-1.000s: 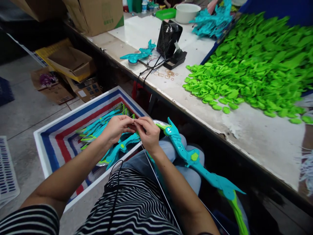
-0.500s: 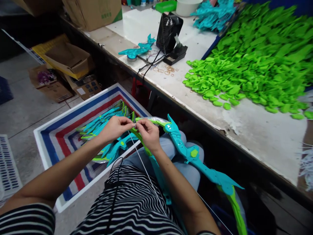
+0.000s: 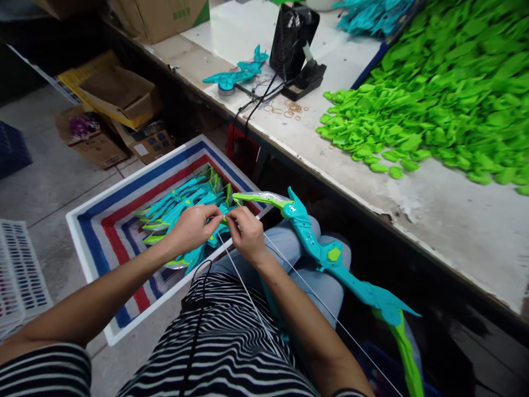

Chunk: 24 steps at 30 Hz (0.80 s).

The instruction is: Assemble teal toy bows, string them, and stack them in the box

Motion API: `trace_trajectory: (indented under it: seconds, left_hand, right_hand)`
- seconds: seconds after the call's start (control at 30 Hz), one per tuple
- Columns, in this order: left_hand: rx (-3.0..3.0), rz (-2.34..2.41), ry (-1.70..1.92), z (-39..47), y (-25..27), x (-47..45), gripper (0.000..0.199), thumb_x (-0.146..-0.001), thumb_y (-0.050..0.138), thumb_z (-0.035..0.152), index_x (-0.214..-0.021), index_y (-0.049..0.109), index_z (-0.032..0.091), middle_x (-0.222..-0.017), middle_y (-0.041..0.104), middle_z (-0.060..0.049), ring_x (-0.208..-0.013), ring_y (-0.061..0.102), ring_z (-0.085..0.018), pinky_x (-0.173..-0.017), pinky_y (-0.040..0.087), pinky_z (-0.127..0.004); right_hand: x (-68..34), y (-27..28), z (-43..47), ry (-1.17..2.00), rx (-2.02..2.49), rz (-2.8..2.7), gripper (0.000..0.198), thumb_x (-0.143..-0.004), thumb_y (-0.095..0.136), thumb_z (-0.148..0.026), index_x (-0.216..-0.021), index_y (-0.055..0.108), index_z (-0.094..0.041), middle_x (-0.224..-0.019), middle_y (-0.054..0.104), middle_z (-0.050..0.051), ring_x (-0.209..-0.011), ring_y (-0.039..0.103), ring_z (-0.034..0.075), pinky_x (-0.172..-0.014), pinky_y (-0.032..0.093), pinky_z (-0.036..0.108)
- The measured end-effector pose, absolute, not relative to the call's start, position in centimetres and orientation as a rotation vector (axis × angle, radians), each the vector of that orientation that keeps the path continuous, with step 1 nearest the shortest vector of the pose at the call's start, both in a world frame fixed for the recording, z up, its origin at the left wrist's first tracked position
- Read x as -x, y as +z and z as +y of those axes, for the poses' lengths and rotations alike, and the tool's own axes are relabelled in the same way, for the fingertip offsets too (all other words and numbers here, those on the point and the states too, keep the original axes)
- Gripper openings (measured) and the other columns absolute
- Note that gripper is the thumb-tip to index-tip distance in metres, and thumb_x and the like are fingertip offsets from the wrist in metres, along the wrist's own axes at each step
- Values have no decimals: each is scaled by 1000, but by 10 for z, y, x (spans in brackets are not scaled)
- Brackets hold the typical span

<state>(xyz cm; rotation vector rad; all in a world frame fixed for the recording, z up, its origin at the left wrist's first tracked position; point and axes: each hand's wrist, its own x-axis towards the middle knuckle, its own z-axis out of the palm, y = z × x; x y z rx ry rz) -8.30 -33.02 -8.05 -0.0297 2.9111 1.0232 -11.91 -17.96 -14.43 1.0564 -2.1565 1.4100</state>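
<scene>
A worn white table (image 3: 450, 226) runs beyond my right hand (image 3: 248, 234) and off to its right, bearing a heap (image 3: 446, 99) of green parts. Ahead of that hand, a black fan (image 3: 289, 41) stands with tan bands (image 3: 292, 112) scattered on its near side. Below and beyond my left hand (image 3: 196, 226) sits a striped crate (image 3: 107, 237) with more bows (image 3: 194, 193) in it; farther off, cartons (image 3: 119, 96) stand on the grey floor (image 3: 39, 193).

My 2 hands meet at the fingertips, both pinching the white string (image 3: 236, 268). The bow (image 3: 318, 245) lies over my knees (image 3: 285, 237), right of my right hand. Its long axis slants: 1 tip points left, just past my right fingers, and the far limb slopes down and right, beyond my right forearm.
</scene>
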Motion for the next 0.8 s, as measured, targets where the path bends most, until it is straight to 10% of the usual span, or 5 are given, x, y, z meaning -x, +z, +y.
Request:
trace_trajectory:
  seconds: [0.3, 0.53, 0.63, 0.8]
  left_hand:
    - [46, 2843, 1291, -332, -82, 80, 27, -78, 55, 35, -69, 71, 15, -51, 58, 2, -51, 48, -10, -50, 37, -22]
    - [573, 2661, 2167, -340, -117, 44, 24, -82, 56, 36, -96, 67, 20, -94, 69, -5, -75, 64, -15, -60, 50, -25]
    - [244, 2921, 1864, -328, -146, 15, 14, -84, 57, 28, -83, 67, 19, -75, 68, -2, -67, 63, -13, -60, 51, -25]
    - [-1264, 2883, 993, -258, -174, 13, 30, -86, 50, 15, -113, 62, 22, -122, 61, -10, -121, 50, -26, -99, 44, -45]
  right_hand:
    - [119, -148, -185, 1107, -928, -2266, 19, -92, 40, -17, -77, 51, -19, -71, 54, 4, -69, 52, 17, -66, 44, 28]
    - [120, -155, -95, 998, -728, -2478, 18, -92, 47, -31, -97, 59, -18, -95, 60, 10, -93, 54, 22, -83, 45, 37]
    - [107, -172, -24, 531, -415, -2769, 35, -86, 54, -38, -113, 57, -15, -111, 55, 17, -105, 49, 32, -86, 42, 46]
    - [90, -186, 24, 226, -307, -3070, 46, -77, 62, -30, -119, 54, -14, -123, 49, 20, -110, 44, 37, -88, 42, 49]
